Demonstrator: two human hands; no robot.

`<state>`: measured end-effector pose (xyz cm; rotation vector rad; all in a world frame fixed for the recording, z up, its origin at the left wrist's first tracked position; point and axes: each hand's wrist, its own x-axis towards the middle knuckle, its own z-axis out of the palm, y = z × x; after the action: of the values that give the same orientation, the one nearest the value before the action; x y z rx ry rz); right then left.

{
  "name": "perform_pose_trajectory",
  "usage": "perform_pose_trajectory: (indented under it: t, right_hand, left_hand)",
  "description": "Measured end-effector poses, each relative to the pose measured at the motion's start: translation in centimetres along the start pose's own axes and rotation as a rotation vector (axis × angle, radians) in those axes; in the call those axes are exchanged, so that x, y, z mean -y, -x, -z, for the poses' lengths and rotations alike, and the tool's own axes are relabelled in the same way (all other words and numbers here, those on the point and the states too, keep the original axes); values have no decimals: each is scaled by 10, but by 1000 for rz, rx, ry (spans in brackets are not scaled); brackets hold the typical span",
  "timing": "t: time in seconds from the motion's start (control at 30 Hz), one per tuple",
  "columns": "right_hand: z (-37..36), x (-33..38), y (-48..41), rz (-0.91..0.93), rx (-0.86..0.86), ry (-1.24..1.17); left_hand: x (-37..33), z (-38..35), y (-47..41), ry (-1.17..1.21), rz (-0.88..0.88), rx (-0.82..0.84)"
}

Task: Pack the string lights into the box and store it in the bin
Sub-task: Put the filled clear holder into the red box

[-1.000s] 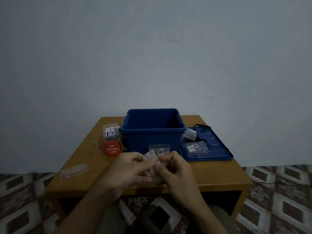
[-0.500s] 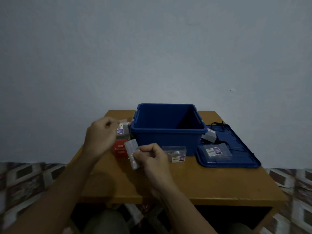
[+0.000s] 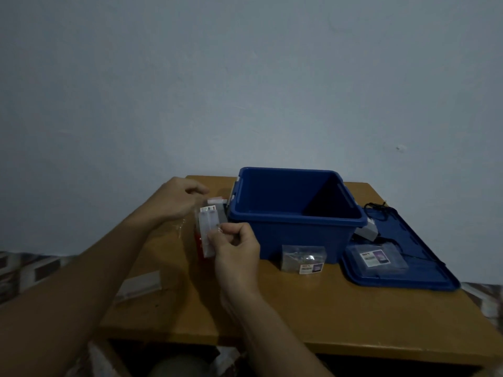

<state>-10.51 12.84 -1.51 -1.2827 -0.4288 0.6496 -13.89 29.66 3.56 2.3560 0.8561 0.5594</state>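
Left hand has reached toward the bin, grip unclear; right hand pinches the clear box by one edge, so it may slip.

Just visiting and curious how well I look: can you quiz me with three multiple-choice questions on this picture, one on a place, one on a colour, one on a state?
1. Where is the lid? A) on the bin B) on the floor C) flat on the table, right of the bin
2. What colour is the bin? A) blue B) red C) green
3. What is the right hand doing? A) lying flat on the table B) pinching a clear packet C) reaching into the bin
Answers: 1 C, it lies beside the open bin; 2 A, its walls are blue; 3 B, its fingers curl round the packet.
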Motion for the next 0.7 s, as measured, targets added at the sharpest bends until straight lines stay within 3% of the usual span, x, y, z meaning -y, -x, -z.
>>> perform_pose_trajectory:
  t: [0.27,0.43,0.7]
  right_hand:
    - [3,2,10,106,70,3]
    - [25,9,28,242,184,26]
    - [101,9,31,258,131,194]
  left_hand:
    - [3,19,34,200,-22,-117]
    - [11,32,83,444,82,-173]
    - [12,-42,142,499,32,-96]
